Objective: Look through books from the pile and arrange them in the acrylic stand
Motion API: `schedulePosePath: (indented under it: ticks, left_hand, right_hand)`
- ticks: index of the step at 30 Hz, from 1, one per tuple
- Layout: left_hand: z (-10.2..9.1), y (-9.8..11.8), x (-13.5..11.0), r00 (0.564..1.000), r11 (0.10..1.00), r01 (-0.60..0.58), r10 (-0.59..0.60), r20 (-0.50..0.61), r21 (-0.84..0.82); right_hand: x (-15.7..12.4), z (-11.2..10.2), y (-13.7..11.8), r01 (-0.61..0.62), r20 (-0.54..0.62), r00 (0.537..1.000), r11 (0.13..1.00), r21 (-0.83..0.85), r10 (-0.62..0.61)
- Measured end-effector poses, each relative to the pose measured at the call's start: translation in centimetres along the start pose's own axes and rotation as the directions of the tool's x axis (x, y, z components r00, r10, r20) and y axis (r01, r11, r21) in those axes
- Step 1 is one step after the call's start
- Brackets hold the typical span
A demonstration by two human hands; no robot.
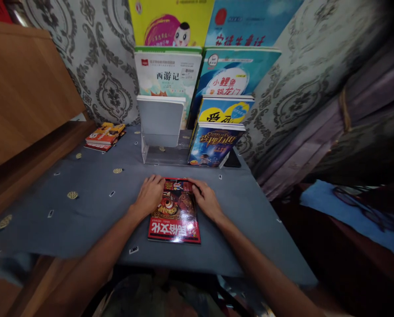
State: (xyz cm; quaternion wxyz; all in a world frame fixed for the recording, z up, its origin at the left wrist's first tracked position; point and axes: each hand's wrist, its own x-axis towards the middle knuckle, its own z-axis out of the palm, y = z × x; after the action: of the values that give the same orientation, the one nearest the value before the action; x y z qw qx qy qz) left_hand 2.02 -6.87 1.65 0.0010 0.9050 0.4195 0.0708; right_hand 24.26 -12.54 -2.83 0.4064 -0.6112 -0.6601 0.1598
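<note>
A glossy red and black book [175, 218] lies on the table near its front edge, its cover facing up and its title upside down to me. My left hand [150, 193] is curled over the book's far left corner, fingertips at the edge. At the far right corner, my right hand [206, 200] grips the other side, its thumb along the edge. Parts of the fingers under the book's edges are hidden. Beyond the book stands a clear acrylic book rack [165, 156] with tiers of books.
On the rack are a blue book [215, 145], a white book [165, 70] and a grey-backed book [162, 121]. A small stack of orange books [104, 134] lies at the back left. A dark phone-like object [232, 159] is beside the rack. A wooden panel [28, 88] borders the left.
</note>
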Motion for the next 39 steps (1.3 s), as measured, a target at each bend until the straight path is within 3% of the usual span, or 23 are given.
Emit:
schedulePosePath:
  ticks: [8,28,39]
  left_hand:
    - [0.5,0.6,0.3,0.998,0.998,-0.059,0.059,-0.017,-0.023]
    - [0.9,3.6,4.5,0.951,0.951,-0.307,0.307,0.020,-0.037]
    - [1.9,3.0,3.7,0.914,0.910,-0.403,0.395,-0.091,-0.098]
  right_hand:
    - [0.5,-0.2,0.8,-0.088,-0.068,0.993,0.991,0.099,0.095]
    - [0.7,-0.2,0.7,-0.079,-0.077,0.993,0.992,0.099,0.086]
    - [1.0,-0.3,0.2,-0.072,-0.043,0.997,0.996,-0.055,0.070]
